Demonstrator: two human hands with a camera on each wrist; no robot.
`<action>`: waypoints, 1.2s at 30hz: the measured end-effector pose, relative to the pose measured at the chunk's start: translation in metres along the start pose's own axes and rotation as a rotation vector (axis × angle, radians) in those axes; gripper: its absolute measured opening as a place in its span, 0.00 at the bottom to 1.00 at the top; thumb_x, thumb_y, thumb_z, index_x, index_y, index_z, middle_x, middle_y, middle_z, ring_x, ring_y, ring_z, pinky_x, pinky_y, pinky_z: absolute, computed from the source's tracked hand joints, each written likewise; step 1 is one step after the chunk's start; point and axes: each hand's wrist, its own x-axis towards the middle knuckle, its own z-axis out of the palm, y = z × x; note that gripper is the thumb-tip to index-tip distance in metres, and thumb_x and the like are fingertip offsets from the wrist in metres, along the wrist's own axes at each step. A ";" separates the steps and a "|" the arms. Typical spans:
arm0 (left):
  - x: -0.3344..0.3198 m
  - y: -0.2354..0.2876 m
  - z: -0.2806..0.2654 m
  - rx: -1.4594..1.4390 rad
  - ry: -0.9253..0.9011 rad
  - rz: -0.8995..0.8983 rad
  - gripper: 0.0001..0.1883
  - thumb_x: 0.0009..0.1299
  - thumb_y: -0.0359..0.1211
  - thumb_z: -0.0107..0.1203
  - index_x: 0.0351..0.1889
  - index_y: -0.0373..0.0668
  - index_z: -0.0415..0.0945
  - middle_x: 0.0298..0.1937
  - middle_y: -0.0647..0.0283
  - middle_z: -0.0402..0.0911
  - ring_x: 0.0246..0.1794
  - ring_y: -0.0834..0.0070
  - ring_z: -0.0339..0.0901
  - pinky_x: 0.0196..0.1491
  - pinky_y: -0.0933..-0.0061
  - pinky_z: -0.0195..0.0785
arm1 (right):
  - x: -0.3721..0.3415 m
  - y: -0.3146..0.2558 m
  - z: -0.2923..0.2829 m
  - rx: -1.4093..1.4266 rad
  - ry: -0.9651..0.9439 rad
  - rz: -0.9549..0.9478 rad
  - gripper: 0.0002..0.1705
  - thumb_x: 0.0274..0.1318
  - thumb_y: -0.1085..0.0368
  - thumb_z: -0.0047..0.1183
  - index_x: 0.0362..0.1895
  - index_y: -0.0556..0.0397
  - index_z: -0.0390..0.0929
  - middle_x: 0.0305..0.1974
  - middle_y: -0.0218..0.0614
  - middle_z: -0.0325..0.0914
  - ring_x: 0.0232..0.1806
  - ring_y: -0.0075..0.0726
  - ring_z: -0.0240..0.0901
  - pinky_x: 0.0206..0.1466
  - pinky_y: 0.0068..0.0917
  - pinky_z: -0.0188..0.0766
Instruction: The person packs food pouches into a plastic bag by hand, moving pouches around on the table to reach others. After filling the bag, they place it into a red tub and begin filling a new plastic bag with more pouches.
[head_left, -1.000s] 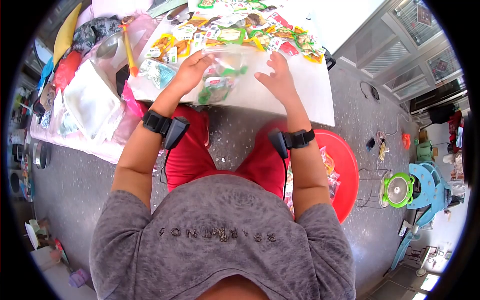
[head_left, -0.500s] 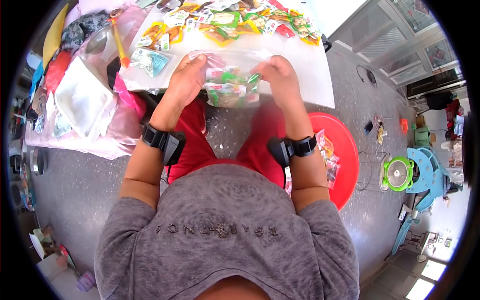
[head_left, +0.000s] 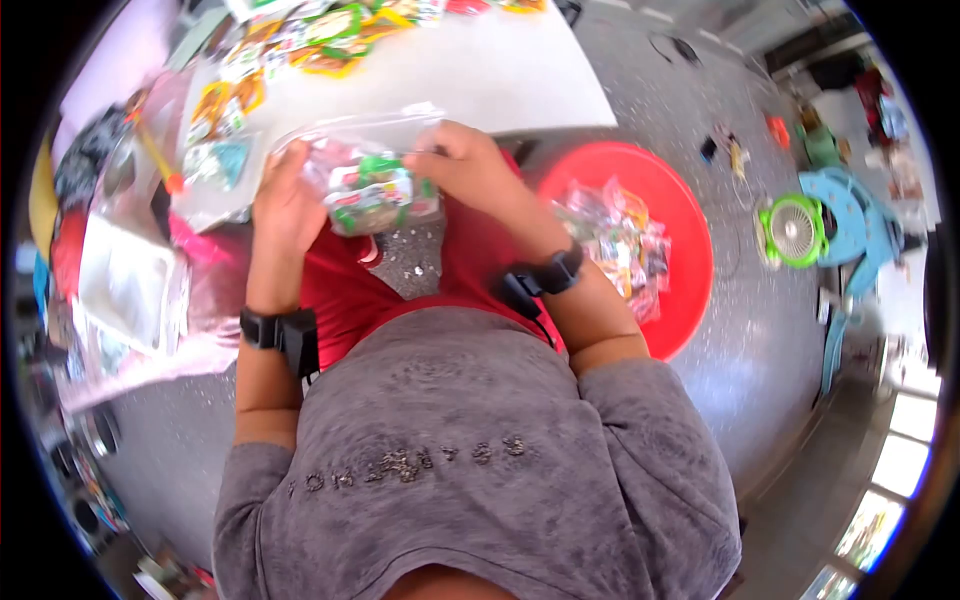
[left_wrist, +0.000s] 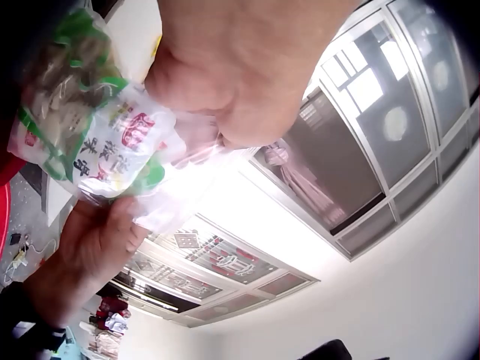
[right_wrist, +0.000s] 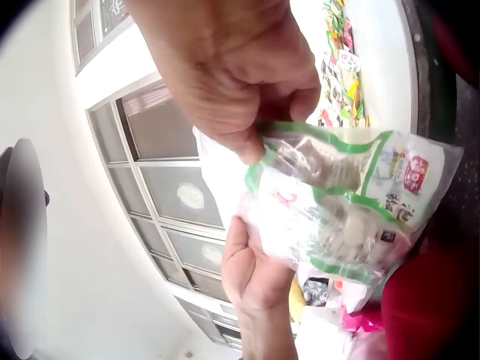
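Note:
A clear plastic bag (head_left: pixel 318 180) hangs between both hands in front of the table's near edge. Inside it are green-and-white snack packets (head_left: pixel 375 195), whose printed labels also show in the right wrist view. My left hand (head_left: pixel 288 205) grips the bag's left side, thumb near the upper edge. On the opposite side my right hand (head_left: pixel 465 165) pinches the bag close to its top. From the right wrist, the thumb and fingers of that hand press on a packet's green edge (right_wrist: pixel 315 133) through the plastic.
More snack packets (head_left: pixel 335 30) lie across the back of the white table (head_left: pixel 480 90). A blue-and-clear packet (head_left: pixel 218 163) rests at its left. On the floor at right stands a red tub (head_left: pixel 688 240) holding filled bags (head_left: pixel 625 245). A white container (head_left: pixel 125 280) sits at left.
Earlier, my right hand was spread apart from the bag; now it pinches the side. The bag has come nearer my body, and the head view has turned toward the red tub.

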 end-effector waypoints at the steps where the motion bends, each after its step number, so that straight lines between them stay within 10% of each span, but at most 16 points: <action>1: -0.004 0.000 0.007 0.026 0.022 0.014 0.13 0.63 0.35 0.44 0.37 0.34 0.67 0.33 0.53 0.74 0.35 0.66 0.73 0.41 0.64 0.66 | -0.003 -0.005 0.000 -0.065 0.050 -0.018 0.07 0.43 0.66 0.53 0.25 0.56 0.72 0.21 0.28 0.69 0.24 0.19 0.64 0.26 0.19 0.62; 8: -0.013 -0.008 0.021 0.116 0.026 -0.091 0.11 0.65 0.35 0.40 0.39 0.37 0.66 0.35 0.58 0.73 0.36 0.70 0.72 0.41 0.68 0.65 | -0.033 -0.027 -0.015 0.013 -0.010 -0.140 0.16 0.38 0.64 0.57 0.32 0.57 0.69 0.24 0.31 0.69 0.27 0.24 0.64 0.31 0.21 0.61; 14: -0.015 -0.019 0.037 0.384 -0.163 -0.088 0.13 0.64 0.35 0.41 0.40 0.34 0.63 0.36 0.54 0.72 0.38 0.67 0.70 0.44 0.66 0.62 | -0.048 -0.041 -0.029 -0.441 -0.082 -0.189 0.16 0.37 0.60 0.53 0.31 0.56 0.69 0.24 0.43 0.68 0.28 0.47 0.66 0.30 0.33 0.62; 23: 0.005 -0.033 0.034 0.417 -0.307 -0.149 0.12 0.65 0.30 0.38 0.42 0.34 0.65 0.42 0.56 0.70 0.46 0.69 0.67 0.52 0.68 0.57 | -0.067 -0.041 -0.093 -0.571 0.019 -0.185 0.08 0.45 0.64 0.46 0.25 0.55 0.68 0.23 0.41 0.67 0.27 0.45 0.65 0.29 0.33 0.62; 28: 0.010 -0.039 -0.006 0.480 -0.126 -0.253 0.11 0.65 0.31 0.39 0.42 0.35 0.65 0.41 0.58 0.71 0.45 0.72 0.68 0.49 0.72 0.59 | -0.115 -0.036 -0.167 -0.461 0.133 0.237 0.04 0.47 0.69 0.46 0.25 0.56 0.69 0.19 0.25 0.63 0.23 0.18 0.59 0.25 0.18 0.58; 36: -0.017 -0.065 -0.095 0.859 0.167 -0.470 0.12 0.63 0.33 0.42 0.42 0.38 0.66 0.41 0.61 0.71 0.42 0.75 0.69 0.45 0.77 0.60 | -0.191 0.109 -0.237 -0.620 0.292 0.690 0.09 0.39 0.64 0.48 0.23 0.57 0.70 0.19 0.38 0.68 0.23 0.30 0.66 0.29 0.27 0.62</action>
